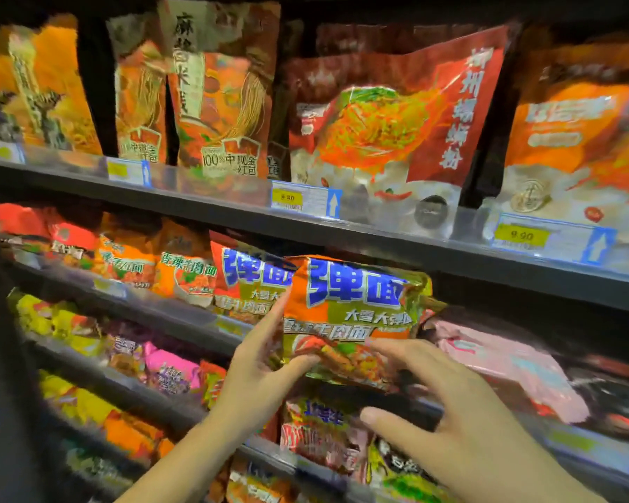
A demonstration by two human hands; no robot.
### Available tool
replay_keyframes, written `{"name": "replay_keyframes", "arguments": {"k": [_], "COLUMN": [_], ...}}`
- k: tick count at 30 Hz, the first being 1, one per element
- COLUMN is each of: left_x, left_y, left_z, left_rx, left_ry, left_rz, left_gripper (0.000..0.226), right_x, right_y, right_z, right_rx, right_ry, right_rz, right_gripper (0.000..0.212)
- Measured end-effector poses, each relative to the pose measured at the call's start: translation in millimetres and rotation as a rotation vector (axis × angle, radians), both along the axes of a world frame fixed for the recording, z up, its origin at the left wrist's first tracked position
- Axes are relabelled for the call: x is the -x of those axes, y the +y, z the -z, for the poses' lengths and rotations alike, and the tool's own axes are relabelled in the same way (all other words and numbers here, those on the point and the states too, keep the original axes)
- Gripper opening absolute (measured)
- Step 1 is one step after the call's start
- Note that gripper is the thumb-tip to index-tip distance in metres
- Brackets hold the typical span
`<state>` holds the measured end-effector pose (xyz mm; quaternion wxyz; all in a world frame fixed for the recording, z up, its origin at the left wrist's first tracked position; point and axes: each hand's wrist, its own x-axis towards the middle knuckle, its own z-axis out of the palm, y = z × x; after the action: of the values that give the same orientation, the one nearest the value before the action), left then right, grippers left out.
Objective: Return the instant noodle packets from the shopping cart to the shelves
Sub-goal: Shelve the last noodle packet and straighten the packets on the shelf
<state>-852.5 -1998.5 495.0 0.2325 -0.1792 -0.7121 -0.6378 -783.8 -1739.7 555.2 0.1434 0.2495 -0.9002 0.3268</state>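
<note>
An orange and green instant noodle packet [356,310] with big blue characters is held up at the second shelf [487,263], overlapping a matching packet [247,281] that stands on that shelf to its left. My left hand [258,372] grips the packet's lower left corner, thumb across the front. My right hand [447,404] has its fingers spread, with the fingertips touching the packet's lower right front.
The top shelf carries tall red and orange noodle bags [389,114] behind price tags [305,201]. A pink packet [505,361] lies right of my hands. Lower shelves hold yellow, pink and orange packets [168,372]. The shopping cart is out of view.
</note>
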Motion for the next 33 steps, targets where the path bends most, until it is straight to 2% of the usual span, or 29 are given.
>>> {"name": "replay_keyframes", "arguments": {"k": [1, 3, 10, 14, 20, 23, 29, 33], "left_x": [6, 24, 48, 50, 57, 59, 46, 30], "left_y": [-3, -9, -10, -4, 1, -2, -12, -18], "left_z": [-2, -6, -27, -31, -42, -40, -36, -38], "left_rx": [0.045, 0.092, 0.379, 0.473, 0.534, 0.569, 0.711, 0.746], "left_ry": [0.011, 0.038, 0.151, 0.147, 0.103, 0.096, 0.043, 0.112], "left_rz": [0.017, 0.027, -0.104, -0.163, -0.19, -0.163, -0.104, -0.191], "left_gripper": [0.085, 0.086, 0.087, 0.083, 0.072, 0.071, 0.102, 0.098], "right_x": [3, 12, 34, 41, 53, 53, 46, 41], "right_y": [-31, -42, -77, -89, -95, -94, -84, -75], "right_z": [-12, -1, 6, 11, 2, 4, 10, 22], "right_rx": [-0.089, -0.199, -0.244, -0.305, -0.326, -0.376, -0.497, -0.525], "right_ry": [0.02, 0.102, 0.206, 0.219, 0.221, 0.199, 0.197, 0.174], "right_rz": [-0.009, 0.087, 0.362, 0.451, 0.495, 0.488, 0.455, 0.48], "right_gripper": [0.068, 0.068, 0.056, 0.057, 0.057, 0.063, 0.074, 0.086]}}
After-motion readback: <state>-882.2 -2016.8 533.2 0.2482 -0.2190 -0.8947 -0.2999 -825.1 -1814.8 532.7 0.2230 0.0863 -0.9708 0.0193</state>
